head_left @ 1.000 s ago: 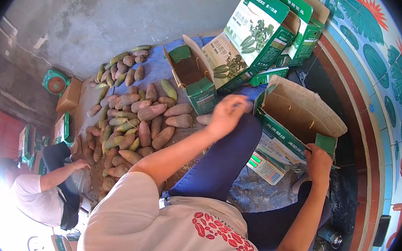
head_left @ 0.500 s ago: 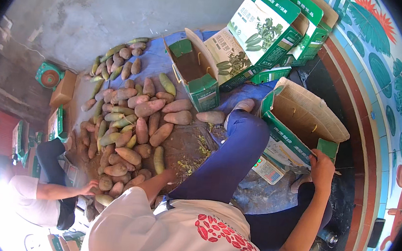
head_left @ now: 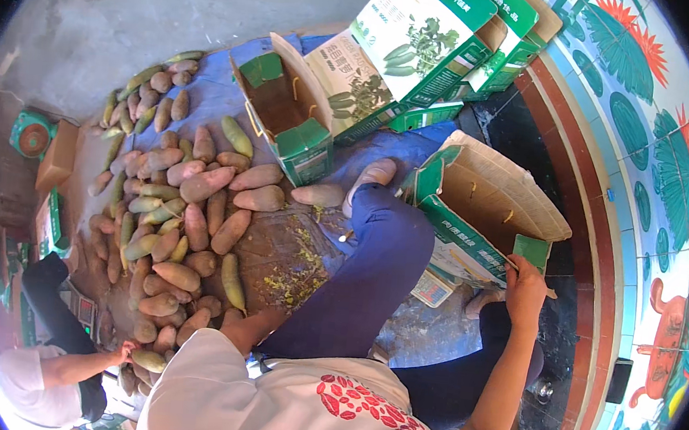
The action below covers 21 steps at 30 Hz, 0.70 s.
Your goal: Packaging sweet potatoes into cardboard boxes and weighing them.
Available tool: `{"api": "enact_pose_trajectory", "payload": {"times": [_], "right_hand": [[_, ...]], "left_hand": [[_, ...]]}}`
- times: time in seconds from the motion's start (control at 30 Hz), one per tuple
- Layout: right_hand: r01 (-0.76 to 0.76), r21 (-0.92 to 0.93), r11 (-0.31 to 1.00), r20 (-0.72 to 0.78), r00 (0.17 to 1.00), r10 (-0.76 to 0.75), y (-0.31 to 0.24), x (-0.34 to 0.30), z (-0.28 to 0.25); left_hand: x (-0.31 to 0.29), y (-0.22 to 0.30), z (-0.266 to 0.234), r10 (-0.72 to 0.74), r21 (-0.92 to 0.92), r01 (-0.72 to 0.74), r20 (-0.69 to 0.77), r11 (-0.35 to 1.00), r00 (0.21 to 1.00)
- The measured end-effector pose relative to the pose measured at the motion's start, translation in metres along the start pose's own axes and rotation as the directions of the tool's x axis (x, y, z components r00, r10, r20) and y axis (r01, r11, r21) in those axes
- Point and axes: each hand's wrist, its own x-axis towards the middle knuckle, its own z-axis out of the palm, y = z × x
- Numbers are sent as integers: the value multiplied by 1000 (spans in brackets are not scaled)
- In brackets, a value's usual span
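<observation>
My right hand (head_left: 524, 293) has its fingers closed over the near right corner of an open green-and-white cardboard box (head_left: 490, 187). The box stands tilted beside my right leg, its brown inside showing. My left hand (head_left: 268, 320) is low beside my left thigh, near a green radish (head_left: 233, 282); its fingers are hidden, so I cannot tell what they do. Before it spreads a pile of large pinkish and green radishes (head_left: 179, 276) on a blue sheet (head_left: 222, 114).
A second open box (head_left: 287, 120) stands beyond my left knee, with more printed boxes (head_left: 413, 37) behind it. A co-worker's hand (head_left: 121, 353) touches a radish at lower left. A green scale (head_left: 33, 135) sits at far left. A painted tiled wall (head_left: 652, 160) curves along the right.
My view has swung a little to the right, so everything sits further left. My right hand keeps its hold on the box. The co-worker's hand has shifted slightly at the pile's edge.
</observation>
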Motion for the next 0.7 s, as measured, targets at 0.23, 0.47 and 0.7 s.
{"api": "enact_pose_trajectory", "payload": {"times": [0.23, 0.47, 0.7], "right_hand": [[-17, -15, 1000, 2, 1000, 17, 1, 1, 1], [-41, -18, 999, -6, 999, 41, 6, 1, 3], [-34, -26, 999, 9, 999, 34, -2, 8, 7]], "left_hand": [[-50, 9, -8, 65, 77, -77, 156, 994, 986], [-59, 43, -82, 111, 145, -159, 296, 976, 949], [-31, 21, -26, -134, 300, 79, 166, 951, 977]]}}
